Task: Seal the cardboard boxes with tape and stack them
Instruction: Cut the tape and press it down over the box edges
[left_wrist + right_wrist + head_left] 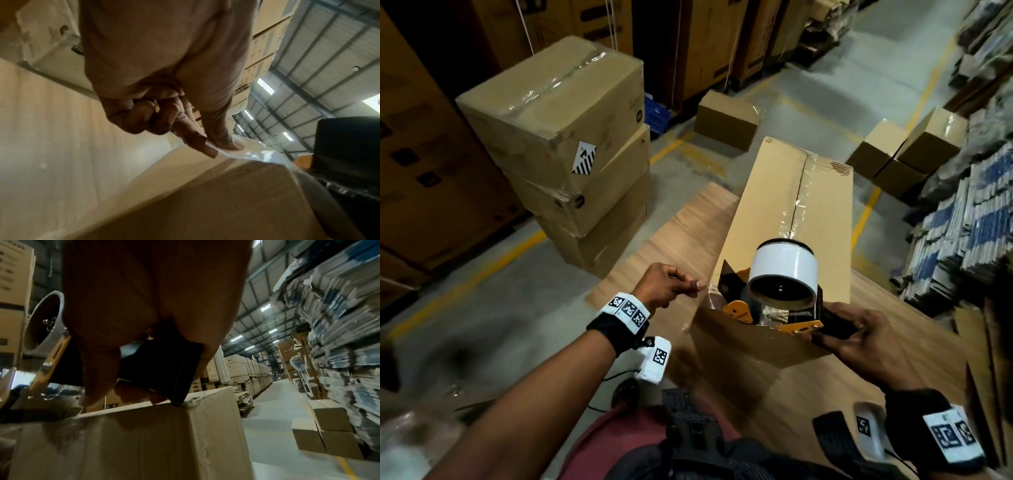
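The long tan cardboard box (787, 219) lies lengthwise on the wood-grain counter (681, 226), its centre seam already under clear tape along the top, and the near end is where the work sits. The right hand (859, 337) is wrapped round the black handle of the yellow-and-black tape dispenser (774, 301), whose white roll of clear tape (786, 263) rests at the box's near top edge. The left hand (669, 286) has thumb and forefinger (207, 147) pinched on the loose end of clear tape (265, 155) just at the box's corner, the other fingers curled in. The step, as I read it, is finishing the strip over the near edge and down the end face. To do it well, keep the film taut between the two hands so it doesn't fold on itself, tip the dispenser so its blade bites cleanly, then flatten the tail down the end face with the left fingers — press from the seam outward to chase out wrinkles. The stack of three taped brown boxes (558, 137) stands on the floor to the left — likely where this one goes.
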`<state>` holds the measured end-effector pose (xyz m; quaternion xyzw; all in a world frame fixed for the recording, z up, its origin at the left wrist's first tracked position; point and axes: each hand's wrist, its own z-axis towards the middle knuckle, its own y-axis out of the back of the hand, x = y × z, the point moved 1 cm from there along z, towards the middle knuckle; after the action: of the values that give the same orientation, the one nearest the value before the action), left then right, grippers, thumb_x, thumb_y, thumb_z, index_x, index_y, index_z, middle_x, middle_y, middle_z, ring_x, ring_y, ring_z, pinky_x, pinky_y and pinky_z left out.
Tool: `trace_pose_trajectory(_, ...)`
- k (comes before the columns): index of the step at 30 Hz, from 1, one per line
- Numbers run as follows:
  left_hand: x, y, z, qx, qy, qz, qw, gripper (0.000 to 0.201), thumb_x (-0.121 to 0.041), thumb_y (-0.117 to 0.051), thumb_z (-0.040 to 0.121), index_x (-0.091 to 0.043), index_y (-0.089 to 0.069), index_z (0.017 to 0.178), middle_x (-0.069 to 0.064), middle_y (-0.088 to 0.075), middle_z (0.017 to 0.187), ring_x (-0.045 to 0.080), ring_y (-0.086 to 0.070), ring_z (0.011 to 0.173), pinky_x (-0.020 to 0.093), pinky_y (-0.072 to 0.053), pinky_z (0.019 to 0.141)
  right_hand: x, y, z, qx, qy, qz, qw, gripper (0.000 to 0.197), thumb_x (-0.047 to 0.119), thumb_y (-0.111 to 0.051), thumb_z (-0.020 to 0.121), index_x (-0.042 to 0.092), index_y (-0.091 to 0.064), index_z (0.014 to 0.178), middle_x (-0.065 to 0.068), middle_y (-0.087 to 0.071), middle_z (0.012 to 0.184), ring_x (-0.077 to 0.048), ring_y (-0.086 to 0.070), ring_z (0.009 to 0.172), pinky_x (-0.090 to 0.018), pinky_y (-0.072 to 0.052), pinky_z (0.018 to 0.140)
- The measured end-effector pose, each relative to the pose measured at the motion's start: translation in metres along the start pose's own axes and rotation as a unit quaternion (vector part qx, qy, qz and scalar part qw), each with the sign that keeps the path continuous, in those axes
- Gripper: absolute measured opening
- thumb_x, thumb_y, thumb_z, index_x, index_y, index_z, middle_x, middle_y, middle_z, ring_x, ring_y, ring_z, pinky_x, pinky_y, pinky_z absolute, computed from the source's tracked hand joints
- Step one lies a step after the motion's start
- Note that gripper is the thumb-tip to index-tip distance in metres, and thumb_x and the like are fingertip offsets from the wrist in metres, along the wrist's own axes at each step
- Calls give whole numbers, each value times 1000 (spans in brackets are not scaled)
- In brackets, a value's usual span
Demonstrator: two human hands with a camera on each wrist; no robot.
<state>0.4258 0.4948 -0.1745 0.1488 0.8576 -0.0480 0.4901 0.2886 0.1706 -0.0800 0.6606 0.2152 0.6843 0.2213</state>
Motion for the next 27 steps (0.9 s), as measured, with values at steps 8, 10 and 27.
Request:
trace_pose_trajectory(8,26,-11,13,79,114,-15,990,57,-66,-83,65,-14,-67,80,3,-66,77,12,-30,50,21,-23,48,-1,1,2,18,-31,-37,999,39,3,-91,72,20,-80,105,14,-79,94,-6,-74,90,-22,-59,77)
trace_pose_trajectory(10,31,-14,13,114,143,10,983,60,-77,-74,70,-19,-65,79,-5,-61,70,12,-30,51,22,-24,51,2,1,2,28,-37,-46,998,33,3,-89,74,22,-79,99,13,-78,87,-2,-72,82,-19,-56,70)
trace_pose_trajectory(27,8,-23,-34,31,-439,503,744,82,-53,-60,85,-19,-38,157,5,-46,161,17,-29,156,46,-27,125,1,1,5,85,-37,-131,987,23,18,-84,83,34,-70,93,9,-74,83,-18,-70,78,-46,-58,68)
